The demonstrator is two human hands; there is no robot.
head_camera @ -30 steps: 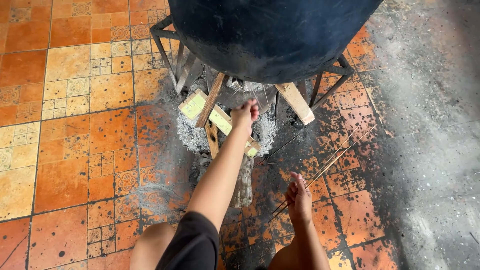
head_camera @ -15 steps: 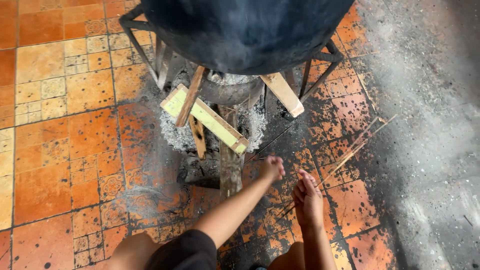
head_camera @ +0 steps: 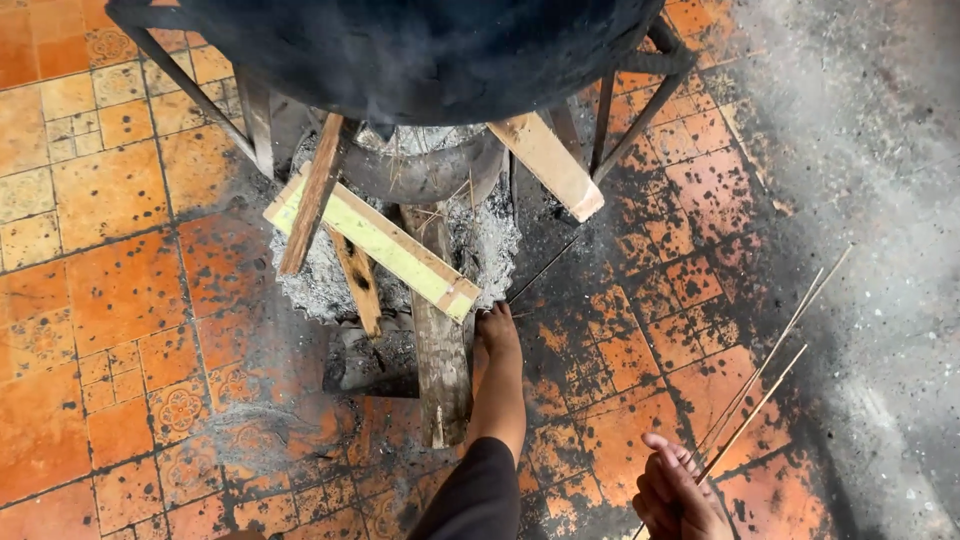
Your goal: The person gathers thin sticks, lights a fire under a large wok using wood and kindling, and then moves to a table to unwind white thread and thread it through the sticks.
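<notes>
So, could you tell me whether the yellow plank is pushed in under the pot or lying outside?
Outside: the yellow plank lies crosswise over other wood, in front of the pot; the left hand reaches its near end.

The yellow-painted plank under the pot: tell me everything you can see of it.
The yellow-painted plank is a flat, straight board of sawn wood, pale yellow-green on its broad face with bare wood along the edges. It lies slanted from upper left to lower right on the grey ash heap below the black pot. A thinner brown stick crosses over its upper end, and it overlies a charred stick and a thick weathered plank. The left hand reaches its lower right end; contact looks likely but is unclear.
</notes>
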